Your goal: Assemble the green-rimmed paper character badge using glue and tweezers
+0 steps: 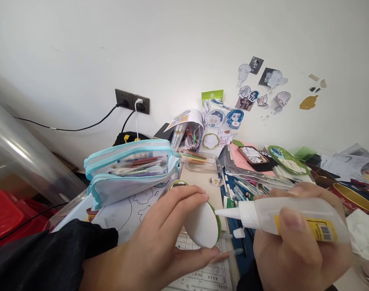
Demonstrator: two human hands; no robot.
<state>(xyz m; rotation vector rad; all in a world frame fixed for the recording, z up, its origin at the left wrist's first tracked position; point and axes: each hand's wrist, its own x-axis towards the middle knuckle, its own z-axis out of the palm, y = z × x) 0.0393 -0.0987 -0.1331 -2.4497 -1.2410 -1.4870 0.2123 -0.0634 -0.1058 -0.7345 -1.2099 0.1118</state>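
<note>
In the head view my left hand grips a rounded white paper cutout by its edges, fingers above and thumb below. A green layer shows along the cutout's right edge. My right hand is wrapped round a translucent glue bottle with a yellow label, held on its side. The bottle's pointed nozzle tip is at the cutout's right edge; whether they touch I cannot tell. A small white cap lies below the nozzle. Beneath my left hand is a printed sheet.
A clear pencil case with light-blue trim stands at the left, full of pens. Behind it sits a paper-wrapped pen holder. Green and brown trays with cutouts lie at the right, near a red tin. Wall sockets have cables plugged in.
</note>
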